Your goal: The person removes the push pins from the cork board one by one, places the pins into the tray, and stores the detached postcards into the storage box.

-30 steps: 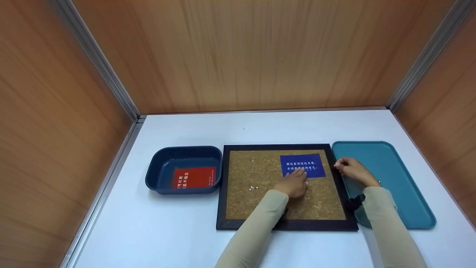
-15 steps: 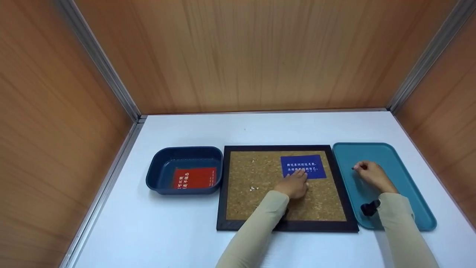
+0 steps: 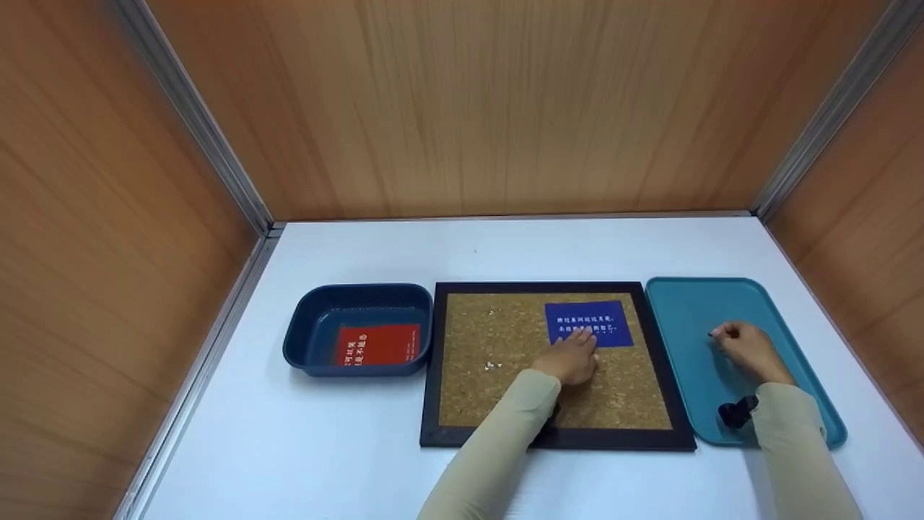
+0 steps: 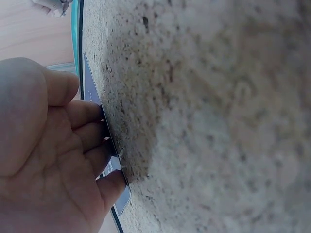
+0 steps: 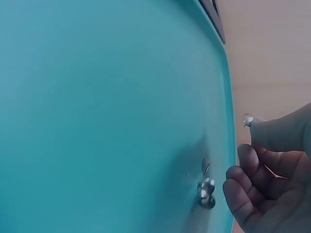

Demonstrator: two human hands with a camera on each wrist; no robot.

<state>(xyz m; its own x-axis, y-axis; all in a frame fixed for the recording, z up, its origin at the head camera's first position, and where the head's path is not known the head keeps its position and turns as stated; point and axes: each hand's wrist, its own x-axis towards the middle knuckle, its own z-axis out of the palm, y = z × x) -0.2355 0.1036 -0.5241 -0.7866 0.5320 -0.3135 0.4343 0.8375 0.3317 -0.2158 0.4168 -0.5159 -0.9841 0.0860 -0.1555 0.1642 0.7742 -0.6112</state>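
Note:
My left hand rests on the cork board, its fingertips pressing the lower edge of a blue card printed with white characters. The left wrist view shows those fingers bent slightly against the card. Over the teal tray, my right hand pinches a small silvery push pin between thumb and index finger. Several shiny pins lie on the tray below that hand in the right wrist view; in the head view the hand hides them.
Left of the board stands a dark blue bin with a red card in it. Small silvery bits sit on the cork's left half. A black frame edges the board. Wood-grain walls enclose the white table.
My right hand has moved right, from the board's right edge to over the tray, and slightly toward me. The left hand and the blue card have stayed in place.

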